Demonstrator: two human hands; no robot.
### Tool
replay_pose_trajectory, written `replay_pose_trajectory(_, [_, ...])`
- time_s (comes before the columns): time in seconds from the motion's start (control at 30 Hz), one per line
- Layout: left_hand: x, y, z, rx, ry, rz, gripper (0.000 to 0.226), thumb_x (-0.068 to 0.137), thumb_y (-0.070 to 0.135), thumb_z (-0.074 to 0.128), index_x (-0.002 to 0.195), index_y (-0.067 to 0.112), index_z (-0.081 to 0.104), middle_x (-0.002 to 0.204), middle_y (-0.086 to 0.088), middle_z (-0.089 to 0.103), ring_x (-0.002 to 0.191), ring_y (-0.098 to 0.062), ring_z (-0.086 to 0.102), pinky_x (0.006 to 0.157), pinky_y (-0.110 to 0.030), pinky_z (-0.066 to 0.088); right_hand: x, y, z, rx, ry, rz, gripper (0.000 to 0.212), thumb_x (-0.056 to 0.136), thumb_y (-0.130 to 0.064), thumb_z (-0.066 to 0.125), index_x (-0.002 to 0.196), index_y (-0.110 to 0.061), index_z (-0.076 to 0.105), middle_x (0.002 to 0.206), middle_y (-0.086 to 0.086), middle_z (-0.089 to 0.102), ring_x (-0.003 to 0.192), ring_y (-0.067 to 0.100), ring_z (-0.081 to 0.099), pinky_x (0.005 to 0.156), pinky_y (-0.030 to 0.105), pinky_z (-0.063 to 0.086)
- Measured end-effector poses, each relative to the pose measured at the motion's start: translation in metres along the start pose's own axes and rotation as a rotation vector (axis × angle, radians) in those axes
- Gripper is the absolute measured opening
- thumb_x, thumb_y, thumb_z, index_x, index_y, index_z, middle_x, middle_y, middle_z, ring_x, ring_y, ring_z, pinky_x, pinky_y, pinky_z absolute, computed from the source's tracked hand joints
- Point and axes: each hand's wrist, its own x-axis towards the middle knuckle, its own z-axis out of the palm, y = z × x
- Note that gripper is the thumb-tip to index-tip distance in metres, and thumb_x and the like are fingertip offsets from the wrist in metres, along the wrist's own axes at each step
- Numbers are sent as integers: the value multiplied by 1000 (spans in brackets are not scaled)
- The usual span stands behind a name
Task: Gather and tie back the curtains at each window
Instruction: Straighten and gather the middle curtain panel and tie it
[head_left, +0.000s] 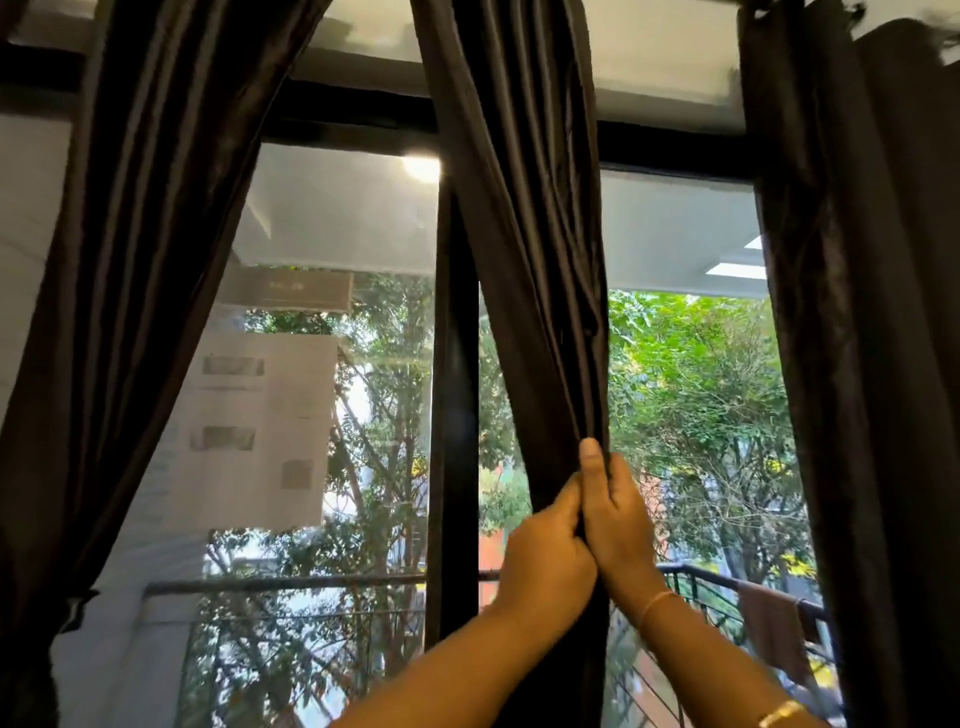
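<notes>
A dark brown middle curtain (524, 208) hangs from the top and narrows into a bunch at the window's centre. My left hand (545, 556) and my right hand (615, 514) both grip that bunch, pressed against each other, thumbs up. The left curtain (130, 312) sweeps down to the left, gathered low by a tie (78, 608) at the left edge. The right curtain (872, 364) hangs straight down the right side.
A black window frame post (454, 415) stands behind the middle curtain. Through the glass panes are trees, a balcony railing (717, 582) with a cloth over it, and a building at left.
</notes>
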Motion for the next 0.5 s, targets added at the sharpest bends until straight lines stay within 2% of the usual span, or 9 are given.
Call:
replay_pose_trajectory(0.1, [12, 26, 21, -41, -39, 36, 59, 87, 15, 39, 139, 43, 31, 125, -8, 60, 107, -30, 58, 84, -32, 49, 14, 11, -29, 31, 167, 15, 55, 78, -66, 31, 74, -14, 48, 61, 1, 51, 61, 22, 50, 58, 36, 39])
replay_pose_trajectory(0.2, [16, 37, 31, -65, -72, 63, 64, 80, 20, 34, 140, 40, 29, 127, -10, 58, 109, -31, 57, 86, -32, 47, 19, 17, -46, 6, 228, -22, 57, 85, -65, 33, 81, -11, 50, 64, -1, 53, 64, 23, 51, 63, 39, 40])
replay_pose_trajectory(0.33, [2, 14, 35, -53, -87, -20, 58, 85, 1, 36, 140, 17, 28, 122, -19, 57, 105, -34, 57, 77, -31, 44, 8, 20, -45, -148, 132, -105, 40, 89, -53, 28, 79, -18, 42, 58, -3, 48, 62, 30, 51, 58, 40, 37])
replay_pose_trajectory(0.4, [-7, -3, 32, -33, -59, -104, 51, 87, -2, 35, 136, 11, 30, 118, -18, 57, 104, -34, 56, 77, -31, 44, 2, 25, -44, -221, 71, -134, 30, 95, -42, 38, 79, -17, 40, 57, 2, 47, 63, 35, 53, 57, 42, 37])
replay_pose_trajectory(0.5, [-17, -24, 24, 74, -2, -200, 49, 87, -1, 36, 135, 8, 30, 116, -20, 58, 105, -36, 56, 79, -35, 44, -3, 33, -45, -312, -28, -173, 25, 94, -32, 49, 88, -7, 48, 62, 15, 53, 60, 38, 53, 56, 49, 42])
